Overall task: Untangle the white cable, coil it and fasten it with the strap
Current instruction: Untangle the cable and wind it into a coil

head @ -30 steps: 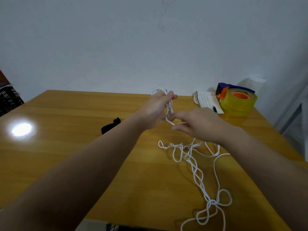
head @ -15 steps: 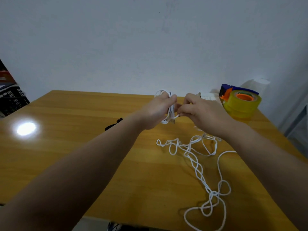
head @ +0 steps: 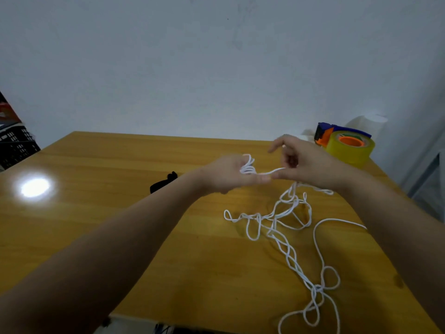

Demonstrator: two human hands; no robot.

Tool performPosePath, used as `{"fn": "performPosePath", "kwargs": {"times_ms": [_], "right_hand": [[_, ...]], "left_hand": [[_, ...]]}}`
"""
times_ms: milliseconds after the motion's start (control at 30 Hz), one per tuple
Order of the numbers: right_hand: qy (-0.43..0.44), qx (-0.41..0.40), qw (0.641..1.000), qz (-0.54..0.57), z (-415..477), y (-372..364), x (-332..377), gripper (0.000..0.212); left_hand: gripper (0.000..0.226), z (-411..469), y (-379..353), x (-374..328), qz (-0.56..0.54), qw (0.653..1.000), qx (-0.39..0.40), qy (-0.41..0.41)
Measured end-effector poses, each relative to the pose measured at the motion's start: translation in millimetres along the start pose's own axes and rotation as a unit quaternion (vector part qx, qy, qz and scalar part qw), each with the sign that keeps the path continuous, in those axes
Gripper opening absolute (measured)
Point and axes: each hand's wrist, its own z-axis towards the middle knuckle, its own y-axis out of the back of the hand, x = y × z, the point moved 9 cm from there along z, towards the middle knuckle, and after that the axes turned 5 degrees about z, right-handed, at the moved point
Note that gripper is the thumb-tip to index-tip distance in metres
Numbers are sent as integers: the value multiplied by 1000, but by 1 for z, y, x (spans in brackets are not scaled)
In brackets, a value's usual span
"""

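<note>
A thin white cable (head: pixel 317 288) is only partly gathered. A few small loops of it sit bunched in the left hand (head: pixel 228 175), which is raised just above the yellow-brown wooden tabletop (head: pixel 120 213). The left hand's fingers (head: pixel 258 178) are curled in around those loops and grip them, with the loop tops poking up past the hand.

From this bundle a short straight strand runs across to the right hand (head: pixel 310 165), held close beside the left. The right hand's bent fingers and thumb pinch that strand, while its forefinger (head: pixel 277 143) sticks out loosely above and holds nothing.

Below the right hand the cable drops to the tabletop. There it lies as a loose tangle of crossed loops and a twisted double run that reaches to the near edge by the right forearm.

A small black strap (head: pixel 163 183) lies flat on the tabletop, beyond the left wrist and apart from the cable.

At the far right corner stands a roll of yellow tape with an orange core in a blue and orange dispenser (head: pixel 349 150), just behind the right hand. A bright patch of reflected light (head: pixel 35 188) shows on the left of the tabletop, and a black lattice crate (head: pixel 16 148) stands past the left edge.
</note>
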Motion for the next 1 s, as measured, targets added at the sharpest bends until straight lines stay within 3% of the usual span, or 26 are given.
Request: {"fn": "performPosePath", "kwargs": {"times_ms": [100,167,233,333,433,600,700,767,867,1000], "right_hand": [[-3,83,994,67,-3,-28,2,72],[0,124,981,150,-6,-44,7,70],[2,93,975,201,-6,-44,4,59],[-18,64,973,223,-8,-46,-1,40],[-34,53,971,229,-8,-56,-1,38],[-24,-58,992,108,-2,-52,3,30],[9,-93,993,71,-1,-48,9,29],[10,-92,994,57,0,-48,7,35],[-52,-36,986,152,1,-55,-8,40],[-126,58,960,243,-3,-73,-18,38]], "left_hand": [[27,-4,-22,-3,-131,989,75,4],[31,-3,-26,-3,-228,970,85,3],[36,-2,-24,0,-274,959,69,10],[46,1,-16,8,-267,963,9,41],[55,3,-8,16,-259,960,-70,80],[67,3,-11,25,-231,955,-126,137],[65,6,-16,29,-249,956,-95,121],[61,7,-24,28,-274,956,-24,101],[51,1,-30,22,-260,962,69,34],[32,-6,-25,27,-175,984,30,19]]}}
